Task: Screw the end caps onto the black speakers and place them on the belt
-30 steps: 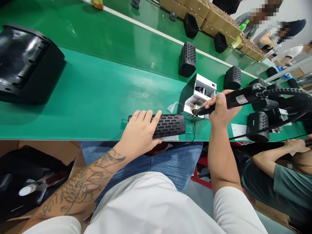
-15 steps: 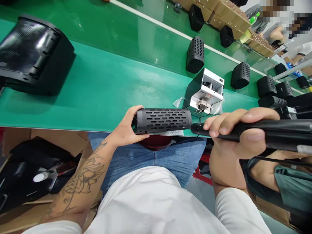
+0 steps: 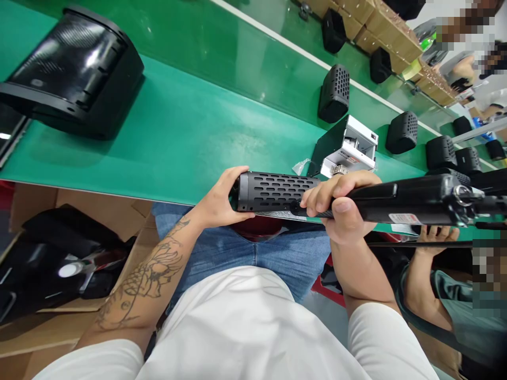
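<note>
**Perforated cylinder held level at the near edge of the green bench**

We see a long green work surface running across the view, with a second green strip behind it past a white line. The black perforated cylinder lies sideways just above the bench's near edge, over our lap. Our left hand has its fingers wrapped around the left end. Our right hand is closed tight around an electric screwdriver that points at the right end; the fingers hide the tip.

Just behind the cylinder stands a white screw feeder, with a scrap of clear plastic beside it. Short black perforated housings stand well apart along the far strip. A large glossy black casing sits at the far left. Cardboard cartons line the back. Below the bench on the left, an open carton holds dark parts. A co-worker's hand shows under the screwdriver on the right.
</note>
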`<state>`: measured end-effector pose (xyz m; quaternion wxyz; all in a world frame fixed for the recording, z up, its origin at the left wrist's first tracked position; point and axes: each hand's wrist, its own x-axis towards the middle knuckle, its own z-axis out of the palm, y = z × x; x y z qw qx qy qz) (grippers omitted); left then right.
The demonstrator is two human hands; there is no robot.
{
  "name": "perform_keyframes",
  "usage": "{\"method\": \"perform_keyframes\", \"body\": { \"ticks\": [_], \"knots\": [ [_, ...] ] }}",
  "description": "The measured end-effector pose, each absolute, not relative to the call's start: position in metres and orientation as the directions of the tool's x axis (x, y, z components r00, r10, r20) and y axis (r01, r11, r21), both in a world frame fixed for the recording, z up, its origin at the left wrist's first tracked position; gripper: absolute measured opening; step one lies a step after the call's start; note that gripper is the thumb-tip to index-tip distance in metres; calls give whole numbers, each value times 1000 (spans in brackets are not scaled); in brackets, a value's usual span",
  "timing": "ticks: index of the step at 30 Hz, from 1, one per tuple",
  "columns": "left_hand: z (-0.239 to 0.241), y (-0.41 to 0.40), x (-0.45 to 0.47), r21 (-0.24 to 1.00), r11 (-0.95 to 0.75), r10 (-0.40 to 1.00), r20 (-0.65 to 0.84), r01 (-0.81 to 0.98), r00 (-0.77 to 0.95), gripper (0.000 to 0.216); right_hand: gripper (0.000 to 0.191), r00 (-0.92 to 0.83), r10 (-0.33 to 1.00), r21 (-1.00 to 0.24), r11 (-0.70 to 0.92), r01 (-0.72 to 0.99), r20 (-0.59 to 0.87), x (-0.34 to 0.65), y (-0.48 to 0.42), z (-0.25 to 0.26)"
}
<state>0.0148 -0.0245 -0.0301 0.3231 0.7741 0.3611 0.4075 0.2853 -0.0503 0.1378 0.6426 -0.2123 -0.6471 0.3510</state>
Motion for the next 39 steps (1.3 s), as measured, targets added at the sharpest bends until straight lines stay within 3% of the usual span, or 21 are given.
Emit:
{"method": "perform_keyframes", "body": {
  "ticks": [10, 20, 22, 25, 27, 30, 35, 39],
  "knots": [
    [-24, -26, 15, 776, -529, 825, 377, 343, 420, 120, 27, -217, 742, -772, 597, -216, 634, 286, -46, 141],
    [-29, -25, 13, 765, -519, 840, 377, 380, 389, 120, 42, -252, 823, -859, 504, -87, 509, 295, -50, 126],
    [-30, -25, 11, 762, -517, 842, 370, 390, 392, 119, 41, -197, 804, -827, 549, -118, 562, 298, -49, 135],
    [-32, -26, 11, 753, -528, 837, 385, 391, 389, 117, 28, 72, 717, -712, 697, -83, 694, 324, -35, 152],
    [-33, -26, 11, 752, -531, 836, 390, 390, 385, 116, 29, 259, 634, -675, 729, 113, 728, 356, -16, 156],
    [-35, -27, 13, 759, -509, 850, 369, 405, 377, 118, 37, 362, 539, -649, 645, 404, 761, 406, 17, 144],
    [-37, -27, 14, 750, -520, 845, 383, 408, 374, 119, 51, 446, 592, -741, 555, 379, 671, 437, 40, 112],
    [-38, -27, 14, 774, -488, 859, 346, 404, 376, 123, 50, 495, 572, -752, 564, 343, 654, 430, 32, 109]
  ]
}}
